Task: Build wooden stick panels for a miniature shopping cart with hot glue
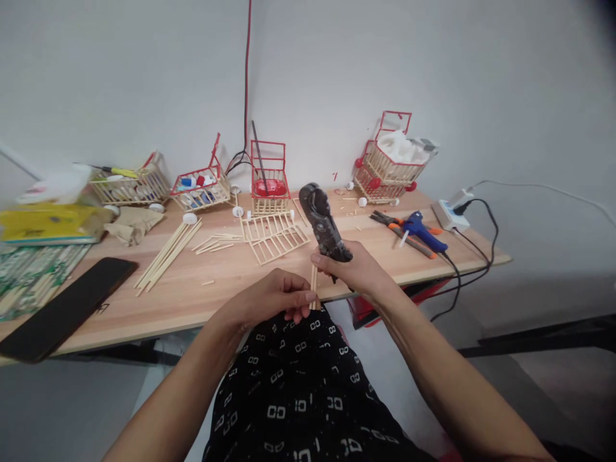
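Observation:
My left hand [273, 299] is closed in a pinch on thin wooden sticks [314, 282] held upright just in front of the table edge, above my lap. My right hand [353, 268] grips a black cutting tool [323, 222] whose handles point up and away; its jaws meet the sticks near my fingers. On the wooden table [202, 295] beyond lie flat stick lattice panels [275, 236] and a bundle of long sticks [167, 253].
Small stick-and-red-wire carts stand along the wall [268, 179], [391, 163], [199, 186]. A blue glue gun [423, 232] and pliers lie right, near a power strip [450, 215]. A black phone [62, 308] and a yellow box [48, 221] sit left.

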Tool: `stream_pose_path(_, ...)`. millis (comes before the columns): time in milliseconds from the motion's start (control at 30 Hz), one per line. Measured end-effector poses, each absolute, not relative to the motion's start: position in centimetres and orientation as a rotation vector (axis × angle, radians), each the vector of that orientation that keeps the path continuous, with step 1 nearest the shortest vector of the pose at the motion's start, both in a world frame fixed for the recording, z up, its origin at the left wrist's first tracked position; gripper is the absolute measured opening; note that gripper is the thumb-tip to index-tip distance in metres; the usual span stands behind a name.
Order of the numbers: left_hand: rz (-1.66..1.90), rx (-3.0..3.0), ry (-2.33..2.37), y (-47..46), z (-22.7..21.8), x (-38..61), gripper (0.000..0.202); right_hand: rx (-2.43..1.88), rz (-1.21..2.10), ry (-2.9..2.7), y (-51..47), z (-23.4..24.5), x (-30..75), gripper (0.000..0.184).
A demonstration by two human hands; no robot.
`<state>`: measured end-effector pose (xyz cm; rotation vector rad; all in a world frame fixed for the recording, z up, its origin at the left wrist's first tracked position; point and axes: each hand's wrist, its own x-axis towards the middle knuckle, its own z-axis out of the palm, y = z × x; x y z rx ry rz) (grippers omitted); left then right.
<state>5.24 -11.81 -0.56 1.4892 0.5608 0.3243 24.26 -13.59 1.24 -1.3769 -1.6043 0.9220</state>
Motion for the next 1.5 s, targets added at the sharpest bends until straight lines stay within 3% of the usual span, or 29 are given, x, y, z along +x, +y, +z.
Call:
stream_pose_path(167,0.445,1.589,0.619,-12.0,-0.9,5.1,0.024,-1.376,0.837,-1.610,-13.3,1.0,24.5,0.027)
stream_pose_path(333,0.809,1.665,0.833,-10.6,-2.6,5.9,0.011,-1.401,0.463,-1.778,-12.9,0.2,23.6,0.014)
stream_pose_path(467,0.923,1.637,0.927,-9.7,-3.7,6.2,0.009,-1.343,0.361,-1.923,-12.8,-0.5,22.7,0.001)
stream_pose_path(600,1.020,1.698,0.993,-9.6,-4.5,6.0,0.010,-1.312,0.354,-1.976,-12.8,-0.8,22.2,0.015)
stream_pose_path(967,1.062,1.946,1.002,-10.0,-4.9,6.3,0.015,-1.274,0.359,-1.985,-13.4,-0.7,22.7,0.025)
stream_pose_path(1233,1.058,2.000,1.096,-10.0,-4.8,6.4,0.016,-1.322,0.356,-1.986,-13.5,-0.7,22.5,0.020)
stream_pose_path(1367,1.025,1.891,1.064,-9.9,-4.0,6.4,0.011,-1.389,0.459,-1.910,-12.7,-0.5,22.8,0.007)
stream_pose_path(1500,0.894,1.640,0.966,-9.9,-2.7,5.7,0.013,-1.488,0.608,-1.819,-12.5,0.9,25.0,0.029)
